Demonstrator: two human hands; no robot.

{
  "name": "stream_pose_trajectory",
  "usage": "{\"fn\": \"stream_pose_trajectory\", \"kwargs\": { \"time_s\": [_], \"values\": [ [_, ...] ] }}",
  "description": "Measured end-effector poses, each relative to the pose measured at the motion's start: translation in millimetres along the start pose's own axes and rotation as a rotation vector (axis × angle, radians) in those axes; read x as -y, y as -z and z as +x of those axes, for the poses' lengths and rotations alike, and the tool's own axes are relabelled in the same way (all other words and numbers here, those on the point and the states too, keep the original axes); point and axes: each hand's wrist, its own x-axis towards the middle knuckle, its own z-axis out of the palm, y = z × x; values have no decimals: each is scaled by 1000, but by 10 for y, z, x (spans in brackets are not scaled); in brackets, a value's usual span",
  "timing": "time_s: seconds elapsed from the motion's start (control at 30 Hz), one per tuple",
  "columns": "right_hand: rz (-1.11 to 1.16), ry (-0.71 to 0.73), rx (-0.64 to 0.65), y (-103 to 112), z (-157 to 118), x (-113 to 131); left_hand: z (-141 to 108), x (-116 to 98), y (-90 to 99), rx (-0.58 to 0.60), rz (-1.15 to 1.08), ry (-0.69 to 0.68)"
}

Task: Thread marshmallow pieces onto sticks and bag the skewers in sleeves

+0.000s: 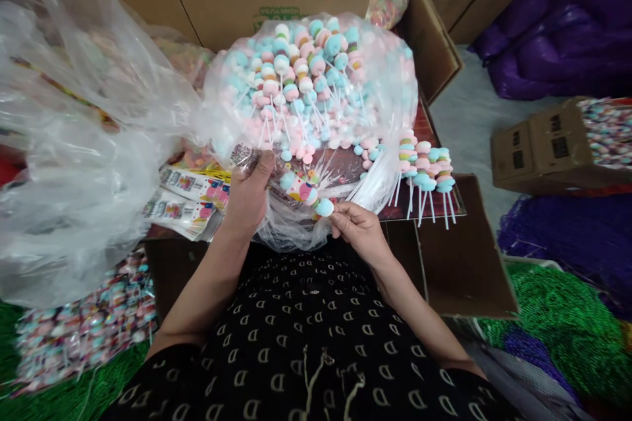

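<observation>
Gripping bag (291, 227), L hand (247, 191), skewer (306, 191), R hand (359, 227)

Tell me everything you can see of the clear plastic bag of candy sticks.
The clear, thin plastic bag bulges around a dense bundle of pink, pale blue and cream candies on white sticks, with its crumpled loose end spreading toward the left. The person's left hand grips its near edge, while the right hand pinches a pale blue candy close by.

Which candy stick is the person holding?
The candy stick pinched by the right hand; the others sit bunched inside the clear plastic bag or lie beside it.
</observation>
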Motion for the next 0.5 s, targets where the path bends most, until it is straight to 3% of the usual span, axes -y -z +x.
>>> {"fn": "stream_pose_trajectory", "kwargs": {
  "time_s": [0.3, 0.5],
  "values": [
    [-133, 87, -39, -6, 1, -89, -100, -21, -75, 151, -47, 77],
    [-119, 66, -19, -56, -5, -84, -237, 109, -145, 218, -138, 139]
  ]
}}
